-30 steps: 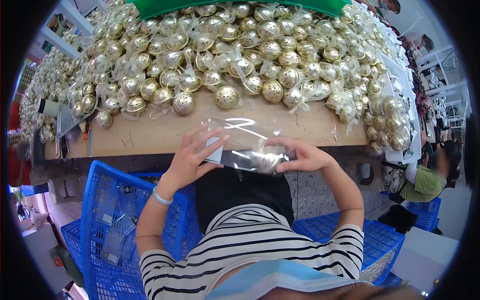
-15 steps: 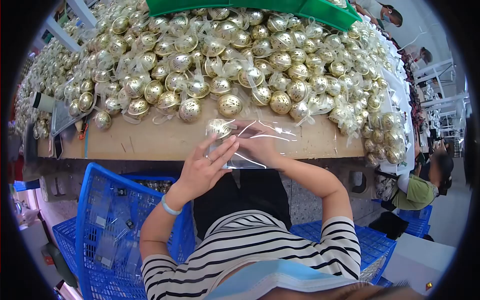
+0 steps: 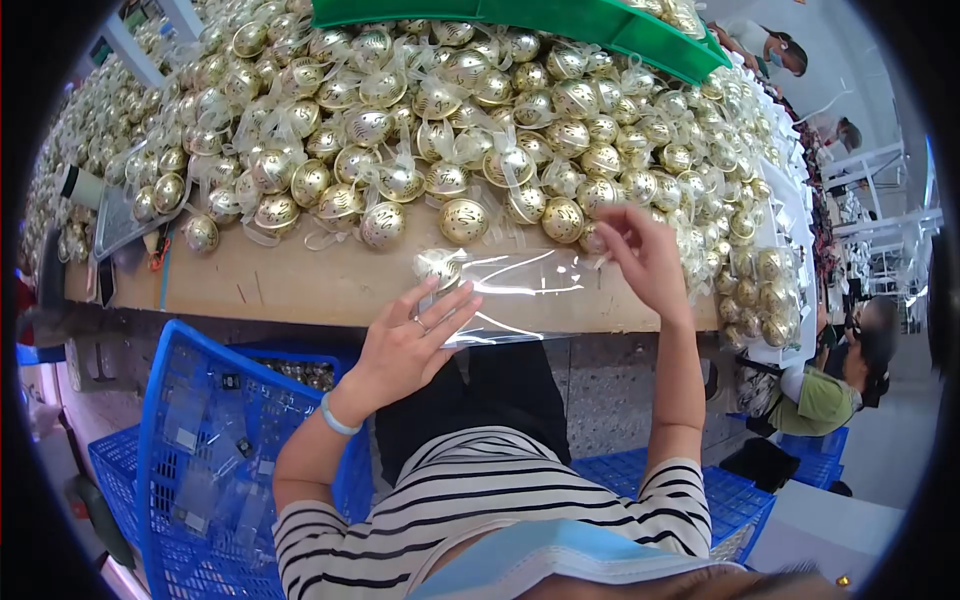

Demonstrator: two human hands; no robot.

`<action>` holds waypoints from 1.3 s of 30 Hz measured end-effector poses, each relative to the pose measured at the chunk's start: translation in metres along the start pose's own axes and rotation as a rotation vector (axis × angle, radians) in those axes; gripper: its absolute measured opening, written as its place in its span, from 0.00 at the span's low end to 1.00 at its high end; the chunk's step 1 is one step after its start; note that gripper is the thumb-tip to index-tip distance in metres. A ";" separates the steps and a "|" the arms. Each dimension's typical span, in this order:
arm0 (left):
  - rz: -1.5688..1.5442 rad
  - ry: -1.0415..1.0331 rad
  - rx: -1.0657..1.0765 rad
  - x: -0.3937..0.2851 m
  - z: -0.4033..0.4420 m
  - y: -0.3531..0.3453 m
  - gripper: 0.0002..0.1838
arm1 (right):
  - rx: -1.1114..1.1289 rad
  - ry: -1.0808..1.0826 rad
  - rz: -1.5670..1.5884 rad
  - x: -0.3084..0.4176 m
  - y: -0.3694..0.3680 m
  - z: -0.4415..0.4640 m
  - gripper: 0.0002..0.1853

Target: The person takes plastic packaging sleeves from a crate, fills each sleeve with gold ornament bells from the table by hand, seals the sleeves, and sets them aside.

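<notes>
My left hand (image 3: pixel 412 340) holds the left part of a clear plastic bag (image 3: pixel 530 310) near the table's front edge. Its fingers reach across the film, and a ring and a wristband show on it. A gold bell-like ball (image 3: pixel 438 264) with dark script is at the bag's upper left corner, just beyond my fingertips. My right hand (image 3: pixel 645 258) is raised to the right of the bag, its fingers bent and apart. Its fingertips are close to a gold ball (image 3: pixel 592 238) at the front of the pile, and I cannot tell whether they touch it.
A deep pile of gold balls (image 3: pixel 460 110) with sheer ribbons covers the table's back. Behind it stands a green bin (image 3: pixel 560 28). A blue crate (image 3: pixel 215 450) is at my left; another blue crate (image 3: pixel 725 490) is at my right. Packed balls (image 3: pixel 765 290) lie at the right edge. People sit farther right.
My right hand has left the bag and moved right and up toward the pile. My left hand stays on the bag, which now lies flatter. The view has shifted slightly.
</notes>
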State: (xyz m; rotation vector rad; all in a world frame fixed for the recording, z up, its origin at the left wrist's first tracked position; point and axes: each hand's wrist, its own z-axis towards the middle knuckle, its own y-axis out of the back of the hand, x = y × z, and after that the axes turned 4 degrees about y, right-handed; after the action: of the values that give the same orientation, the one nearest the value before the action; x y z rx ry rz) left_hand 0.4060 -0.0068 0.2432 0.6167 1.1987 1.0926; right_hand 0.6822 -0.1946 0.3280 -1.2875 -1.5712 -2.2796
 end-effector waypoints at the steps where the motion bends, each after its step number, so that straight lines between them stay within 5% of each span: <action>1: 0.008 -0.002 0.000 0.000 0.002 0.000 0.37 | -0.026 0.157 0.001 0.023 -0.011 0.009 0.11; 6: 0.062 -0.034 0.000 0.003 -0.004 -0.002 0.39 | 0.285 0.834 -0.358 0.092 -0.121 0.083 0.28; 10: 0.050 -0.030 -0.020 0.000 -0.001 0.002 0.37 | 0.569 0.964 -0.636 0.111 -0.166 0.128 0.28; 11: 0.051 -0.028 -0.008 0.000 -0.002 0.002 0.37 | 0.625 0.973 -0.689 0.114 -0.168 0.131 0.28; 18: 0.027 -0.038 -0.014 0.003 0.000 0.003 0.38 | 0.154 0.468 0.605 0.054 -0.083 0.076 0.34; 23: 0.015 -0.016 -0.008 -0.001 0.001 0.003 0.38 | -0.017 0.320 0.103 0.043 -0.062 0.051 0.32; 29: 0.024 -0.022 -0.030 -0.002 -0.002 0.002 0.38 | -0.535 0.576 -0.554 0.019 -0.042 0.113 0.29; 33: 0.037 -0.021 -0.030 0.001 0.000 0.001 0.38 | -0.432 0.786 -0.454 0.078 -0.066 0.101 0.21; 35: 0.030 -0.024 -0.015 -0.001 -0.003 0.000 0.39 | -0.049 0.610 -0.601 0.086 -0.105 0.100 0.29; 39: 0.032 -0.050 -0.004 0.004 -0.002 0.000 0.39 | 0.068 0.572 -0.600 0.104 -0.150 0.125 0.36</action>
State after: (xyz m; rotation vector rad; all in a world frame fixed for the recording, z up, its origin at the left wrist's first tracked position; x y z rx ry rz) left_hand 0.4043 -0.0035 0.2412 0.6584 1.1467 1.1008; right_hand 0.6134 0.0141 0.3030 -0.0860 -1.9263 -2.5313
